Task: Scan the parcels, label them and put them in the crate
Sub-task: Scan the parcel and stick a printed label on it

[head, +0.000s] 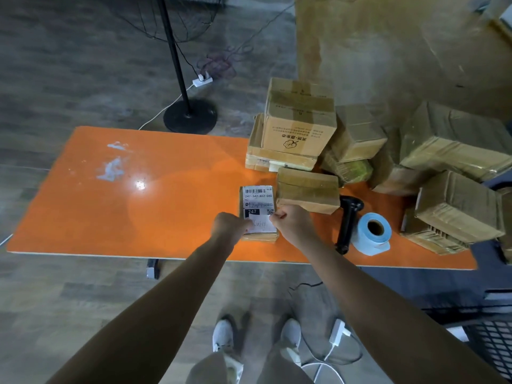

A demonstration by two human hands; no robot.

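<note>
My left hand (pixel 229 226) and right hand (pixel 291 223), fingers curled, pinch either end of the label (pixel 261 227). The parcel (pixel 257 195) lies on the table (pixel 138 214) just beneath them (long axis pointing away from me).

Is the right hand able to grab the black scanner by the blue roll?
Probably yes: the scanner lies just beside the right hand, only bare table between, nothing on top. But the hand pinches a label on the parcel.

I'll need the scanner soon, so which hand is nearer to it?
Right. The right hand pinches the label at the parcel's right edge, just left of the scanner. The left hand holds the label's left edge, farther away across the parcel.
</note>
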